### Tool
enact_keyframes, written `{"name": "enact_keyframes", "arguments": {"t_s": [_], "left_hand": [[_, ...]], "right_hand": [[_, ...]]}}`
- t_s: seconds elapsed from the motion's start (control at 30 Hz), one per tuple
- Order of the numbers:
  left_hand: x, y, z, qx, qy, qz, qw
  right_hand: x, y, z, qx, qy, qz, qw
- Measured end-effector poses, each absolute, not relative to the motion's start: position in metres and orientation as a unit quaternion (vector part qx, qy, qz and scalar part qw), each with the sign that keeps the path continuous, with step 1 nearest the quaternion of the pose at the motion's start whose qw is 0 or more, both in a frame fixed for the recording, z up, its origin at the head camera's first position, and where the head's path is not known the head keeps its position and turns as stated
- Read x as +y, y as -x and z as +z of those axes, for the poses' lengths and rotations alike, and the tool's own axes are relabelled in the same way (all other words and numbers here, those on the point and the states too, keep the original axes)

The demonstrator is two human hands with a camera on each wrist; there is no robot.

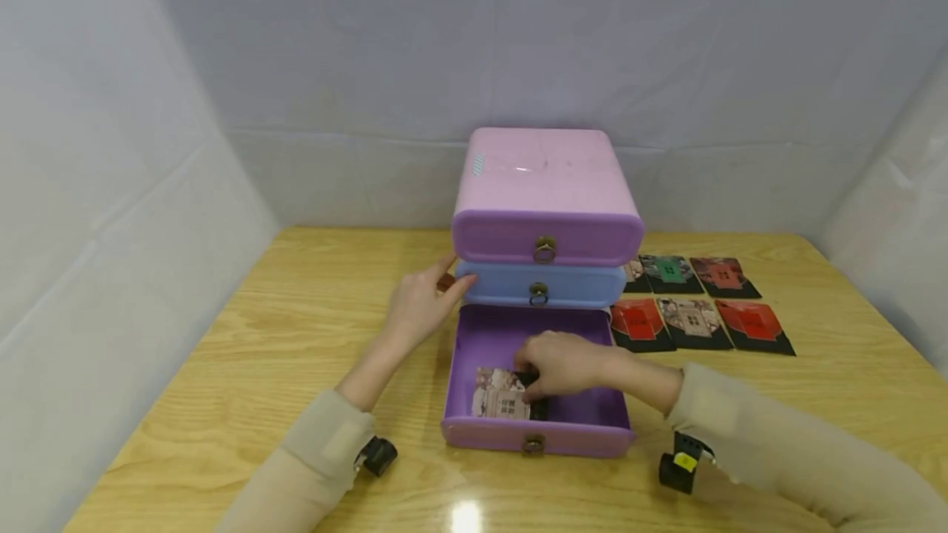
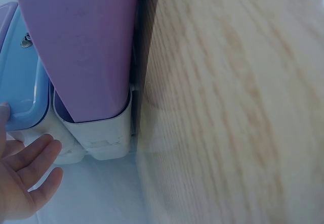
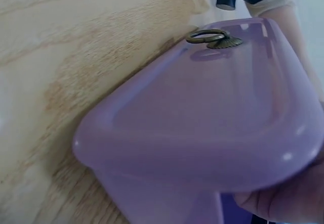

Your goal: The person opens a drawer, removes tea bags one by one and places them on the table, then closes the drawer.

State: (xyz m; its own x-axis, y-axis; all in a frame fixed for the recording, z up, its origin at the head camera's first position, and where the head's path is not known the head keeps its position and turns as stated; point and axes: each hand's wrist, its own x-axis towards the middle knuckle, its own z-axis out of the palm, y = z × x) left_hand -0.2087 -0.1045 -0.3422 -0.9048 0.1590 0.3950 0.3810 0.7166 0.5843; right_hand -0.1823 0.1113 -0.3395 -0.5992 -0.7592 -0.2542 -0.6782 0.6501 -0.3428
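A small desktop drawer cabinet (image 1: 546, 171) has its bottom purple drawer (image 1: 592, 410) pulled out. In that drawer lies a flat square packet (image 1: 498, 395) with a printed picture and a dark edge. My right hand (image 1: 566, 363) reaches into the drawer and pinches the packet's dark edge between thumb and fingers. The drawer front hides most of that grip in the right wrist view. My left hand (image 1: 420, 307) rests at the cabinet's left side. Its thumb touches the front of the blue middle drawer (image 2: 23, 92), and its other fingers are loosely bent along the side.
To the cabinet's right, two rows of similar packets lie flat on the wooden table (image 1: 311, 352), among them a green one (image 1: 670, 271) and a red one (image 1: 754, 322). The top purple drawer (image 1: 504, 238) is closed. White cloth (image 1: 355, 64) hangs behind.
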Motion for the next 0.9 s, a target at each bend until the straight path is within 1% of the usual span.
{"name": "enact_keyframes", "arguments": {"t_s": [0.2,0.43,0.63,0.9], "left_hand": [[-0.105,0.208,-0.342,-0.911,0.154,-0.345,0.167],[-0.105,0.209,-0.342,-0.912,0.151,-0.343,0.166],[-0.105,0.209,-0.341,-0.913,0.146,-0.344,0.164],[-0.105,0.21,-0.343,-0.913,0.151,-0.337,0.174]], "right_hand": [[0.123,0.183,-0.336,0.863,0.431,-0.165,0.205],[0.14,0.187,-0.329,0.853,0.434,-0.252,0.144],[0.151,0.187,-0.32,0.854,0.4,-0.31,0.12],[0.167,0.184,-0.31,0.855,0.35,-0.37,0.095]]}}
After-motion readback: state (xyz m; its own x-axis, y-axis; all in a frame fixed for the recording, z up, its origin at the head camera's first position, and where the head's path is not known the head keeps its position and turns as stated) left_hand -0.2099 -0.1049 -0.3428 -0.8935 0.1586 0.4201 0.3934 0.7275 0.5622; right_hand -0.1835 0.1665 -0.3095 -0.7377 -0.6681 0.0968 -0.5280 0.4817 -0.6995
